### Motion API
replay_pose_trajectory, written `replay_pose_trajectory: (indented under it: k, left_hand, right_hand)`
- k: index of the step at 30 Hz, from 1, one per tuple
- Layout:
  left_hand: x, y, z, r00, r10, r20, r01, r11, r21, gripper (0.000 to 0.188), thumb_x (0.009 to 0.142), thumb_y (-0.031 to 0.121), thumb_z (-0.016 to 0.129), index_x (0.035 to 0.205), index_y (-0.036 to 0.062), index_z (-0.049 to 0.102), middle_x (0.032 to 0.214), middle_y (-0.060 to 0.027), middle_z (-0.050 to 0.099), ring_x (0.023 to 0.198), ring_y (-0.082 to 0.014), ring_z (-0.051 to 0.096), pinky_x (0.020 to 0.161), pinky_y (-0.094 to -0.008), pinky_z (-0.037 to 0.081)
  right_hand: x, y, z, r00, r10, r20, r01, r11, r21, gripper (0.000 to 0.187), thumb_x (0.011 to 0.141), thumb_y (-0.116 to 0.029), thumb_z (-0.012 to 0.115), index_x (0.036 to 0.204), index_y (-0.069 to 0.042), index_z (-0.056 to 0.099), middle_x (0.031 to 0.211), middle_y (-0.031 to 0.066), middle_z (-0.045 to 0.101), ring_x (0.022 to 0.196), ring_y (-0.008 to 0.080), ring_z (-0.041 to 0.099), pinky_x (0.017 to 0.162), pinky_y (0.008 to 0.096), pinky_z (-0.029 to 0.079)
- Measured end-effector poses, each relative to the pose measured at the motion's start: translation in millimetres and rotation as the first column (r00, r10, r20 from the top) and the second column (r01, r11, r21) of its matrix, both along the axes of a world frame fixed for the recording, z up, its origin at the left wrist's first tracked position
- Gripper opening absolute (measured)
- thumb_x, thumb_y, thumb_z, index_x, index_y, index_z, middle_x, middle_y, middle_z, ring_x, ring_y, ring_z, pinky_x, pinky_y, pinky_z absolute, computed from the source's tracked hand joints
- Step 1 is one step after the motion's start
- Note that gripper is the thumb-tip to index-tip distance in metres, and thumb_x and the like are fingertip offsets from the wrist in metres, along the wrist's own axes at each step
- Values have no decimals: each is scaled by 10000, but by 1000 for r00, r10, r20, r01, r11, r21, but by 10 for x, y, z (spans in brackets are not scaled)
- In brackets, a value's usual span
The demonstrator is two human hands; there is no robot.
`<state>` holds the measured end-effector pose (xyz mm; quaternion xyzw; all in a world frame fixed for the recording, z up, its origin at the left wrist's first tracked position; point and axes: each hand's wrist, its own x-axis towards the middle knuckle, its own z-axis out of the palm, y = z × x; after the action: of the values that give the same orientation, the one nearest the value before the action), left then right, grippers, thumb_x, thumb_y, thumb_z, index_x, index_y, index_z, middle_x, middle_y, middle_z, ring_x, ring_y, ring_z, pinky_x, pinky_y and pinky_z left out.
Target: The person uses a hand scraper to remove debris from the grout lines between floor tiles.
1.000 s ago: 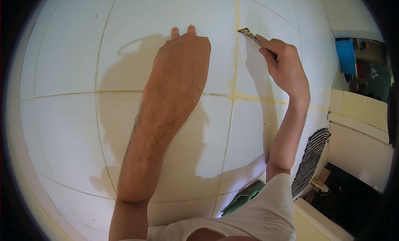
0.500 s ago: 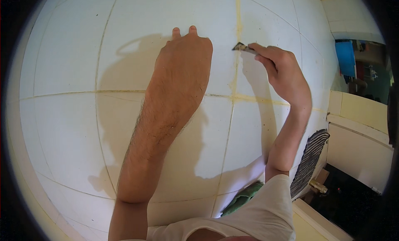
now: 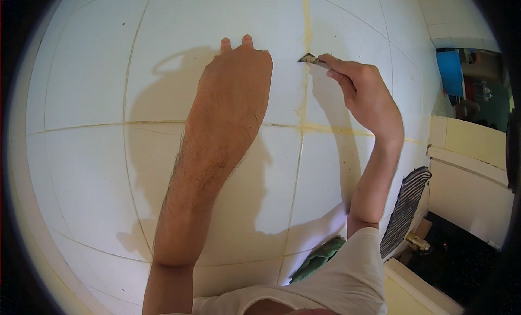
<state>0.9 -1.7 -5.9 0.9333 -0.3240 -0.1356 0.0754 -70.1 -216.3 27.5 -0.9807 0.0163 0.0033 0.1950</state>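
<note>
My right hand (image 3: 369,92) grips a scraper (image 3: 310,58) with a short handle and a flat, dark, dirty blade. The blade lies across a yellowish grout line (image 3: 308,23) between white floor tiles. To its left, my left hand (image 3: 233,87) rests on a pale tile (image 3: 157,81), back up. Two of its fingertips stick out straight beyond the knuckles. The thumb and other fingers are hidden beneath it, and nothing shows in its grasp.
A green cloth (image 3: 317,259) lies near my body, partly behind my shirt. Farther right is a dark striped mat (image 3: 406,209) beside a doorway. A blue object (image 3: 450,73) shows through an opening at the far right. Shadows of my arms cover the tiles.
The scraper has moved slightly farther away along the grout line, in my right hand. My left hand stays on about the same tile, and the view has shifted a little.
</note>
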Motion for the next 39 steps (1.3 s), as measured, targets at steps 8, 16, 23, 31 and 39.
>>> replay_pose_trajectory:
  k: [8,16,23,31,39]
  left_hand:
    - [-17,12,-7,1000,-6,12,6,1000,-4,756,755,-160,592,1453,125,537,1562,-165,430,1383,-406,479,1034,-436,547]
    - [-16,-6,-14,1000,-8,-3,8,1000,-7,786,735,-172,605,1460,118,526,1568,-171,413,1393,-408,462,1033,-432,547]
    - [-9,14,1,1000,-15,9,15,1000,16,801,734,-186,581,1470,124,515,1582,-160,399,1406,-408,446,1042,-432,542]
    - [15,-33,84,998,7,-62,-4,999,44,802,736,-193,571,1471,125,513,1584,-144,398,1417,-390,438,1043,-429,544]
    - [-41,2,10,1000,19,-1,-19,1000,-1,771,752,-195,543,1453,125,536,1579,-138,407,1418,-383,439,1050,-433,540]
  right_hand:
    - [-1,149,86,994,-61,-89,59,998,-28,288,962,-29,587,1235,9,671,802,298,623,662,457,596,656,477,492]
    - [0,94,28,992,-108,-60,101,990,-103,330,949,4,587,1272,-2,651,882,265,689,787,446,666,712,470,545]
    - [-42,50,79,983,-148,-107,128,976,-177,321,943,0,590,1258,1,652,942,263,699,834,446,675,734,478,560]
    - [63,56,-16,980,-186,-65,170,965,-202,339,935,11,587,1264,-23,660,942,250,708,826,440,685,736,482,568]
    - [71,-13,-52,982,-183,-34,175,971,-164,424,881,82,572,1271,-47,677,988,234,720,852,396,710,746,460,584]
